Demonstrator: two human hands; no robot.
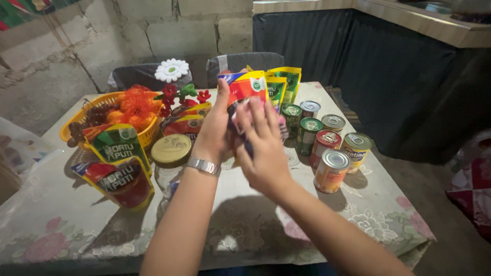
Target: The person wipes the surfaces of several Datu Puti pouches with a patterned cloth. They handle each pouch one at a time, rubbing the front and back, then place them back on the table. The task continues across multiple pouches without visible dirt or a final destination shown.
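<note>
The left hand (215,134) pinched a red-and-yellow foil stand-up pouch (244,88) upright by its edge at centre frame, seemingly steadying it while the right hand (262,148), fingers spread, pressed a dark cloth (246,145) against its face.
</note>
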